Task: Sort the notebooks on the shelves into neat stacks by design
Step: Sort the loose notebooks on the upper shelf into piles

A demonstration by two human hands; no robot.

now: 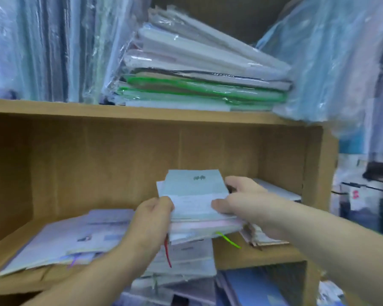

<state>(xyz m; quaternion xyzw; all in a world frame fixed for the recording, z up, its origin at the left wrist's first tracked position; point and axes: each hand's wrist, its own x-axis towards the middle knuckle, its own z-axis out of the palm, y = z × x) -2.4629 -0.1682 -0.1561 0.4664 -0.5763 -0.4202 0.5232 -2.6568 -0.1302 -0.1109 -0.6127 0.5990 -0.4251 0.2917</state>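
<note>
Left grip [153, 215], right grip [241, 195] on stack [192, 184]

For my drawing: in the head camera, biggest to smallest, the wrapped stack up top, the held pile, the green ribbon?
1. Wrapped stack.
2. Held pile, despite being nearer.
3. Green ribbon, clearly smallest.

Your left hand [155, 214] hides the left edge of the stack [192, 188] you hold; its cover print is too blurred to read. Bundles [42, 47] at upper left run off the frame.
</note>
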